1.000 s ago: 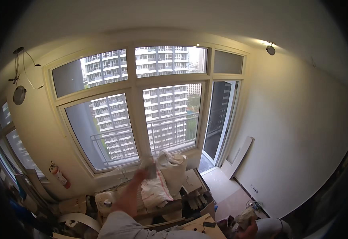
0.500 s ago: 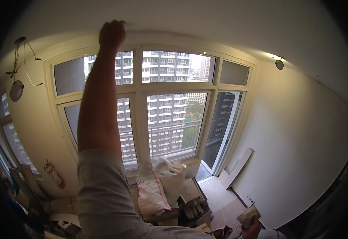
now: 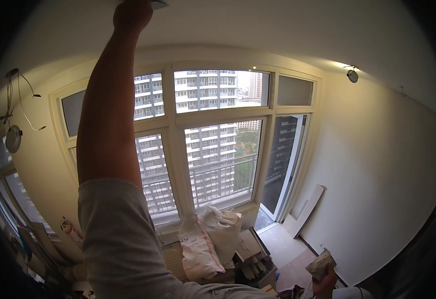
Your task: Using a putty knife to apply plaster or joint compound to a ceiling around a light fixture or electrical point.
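Note:
Raised high on the left, my left hand [image 3: 132, 15] is closed in a fist near the ceiling [image 3: 258, 30], partly cut off by the picture's top edge. A thin flat blade [image 3: 160, 5], like that of a putty knife, sticks out beside the fist, close to the ceiling; its handle is hidden in the fingers. Low on the right, my right hand [image 3: 324, 285] grips a small, roughly rectangular board [image 3: 321, 265] with a beige-grey, smeared-looking face. That hand stays well below the raised arm.
Large windows [image 3: 221, 162] fill the far wall. Stuffed white sacks [image 3: 200, 249] sit under them beside stacked panels [image 3: 250, 246]. A long white board [image 3: 305, 210] leans by the balcony door. Light fittings dangle from the ceiling at left [image 3: 13, 138] and right [image 3: 352, 75]. A fire extinguisher [image 3: 71, 230] hangs at left.
My left hand has moved up and slightly left in the picture, and the blade now shows more clearly. My right hand and its board have shifted a little right and up.

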Available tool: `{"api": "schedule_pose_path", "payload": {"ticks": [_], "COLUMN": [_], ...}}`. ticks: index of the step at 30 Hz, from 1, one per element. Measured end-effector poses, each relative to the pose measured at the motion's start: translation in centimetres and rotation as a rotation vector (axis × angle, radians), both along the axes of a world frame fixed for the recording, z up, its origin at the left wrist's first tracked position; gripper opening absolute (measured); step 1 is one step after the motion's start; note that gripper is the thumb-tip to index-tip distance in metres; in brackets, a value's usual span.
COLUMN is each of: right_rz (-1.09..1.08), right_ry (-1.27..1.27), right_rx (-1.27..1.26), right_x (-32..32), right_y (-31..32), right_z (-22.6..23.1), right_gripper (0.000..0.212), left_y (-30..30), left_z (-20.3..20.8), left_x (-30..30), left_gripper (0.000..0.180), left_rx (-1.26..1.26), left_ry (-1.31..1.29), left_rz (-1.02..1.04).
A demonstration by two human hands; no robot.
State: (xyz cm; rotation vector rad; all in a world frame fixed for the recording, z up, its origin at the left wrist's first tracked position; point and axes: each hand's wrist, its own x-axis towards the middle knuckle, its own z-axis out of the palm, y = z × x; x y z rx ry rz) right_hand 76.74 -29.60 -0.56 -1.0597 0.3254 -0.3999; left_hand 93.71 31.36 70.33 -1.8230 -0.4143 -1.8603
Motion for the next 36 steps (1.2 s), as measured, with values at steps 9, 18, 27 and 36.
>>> {"api": "schedule_pose_path", "payload": {"ticks": [9, 18, 27, 36], "right_rz": [-0.123, -0.034, 0.026, -0.082], "right_ry": [0.035, 0.059, 0.023, -0.073], "right_rx": [-0.491, 0.108, 0.101, -0.136], "right_x": [1.3, 2.6, 3.6, 2.3], "right_y": [2.9, 2.3, 2.2, -0.3], "right_z": [2.5, 1.5, 1.5, -2.7], "right_gripper": [0.039, 0.036, 0.039, 0.040], "left_y": [1.9, 2.1, 4.3, 2.8], "left_z": [0.8, 0.5, 0.7, 1.2], "left_x": [3.9, 4.7, 7.2, 5.9], "left_gripper": [0.023, 0.023, 0.026, 0.026], "left_rx": [0.064, -0.027, -0.038, -0.030], "left_ry": [-0.019, 0.012, 0.117, -0.169], "left_rz": [-0.069, -0.013, -0.037, -0.208]}}
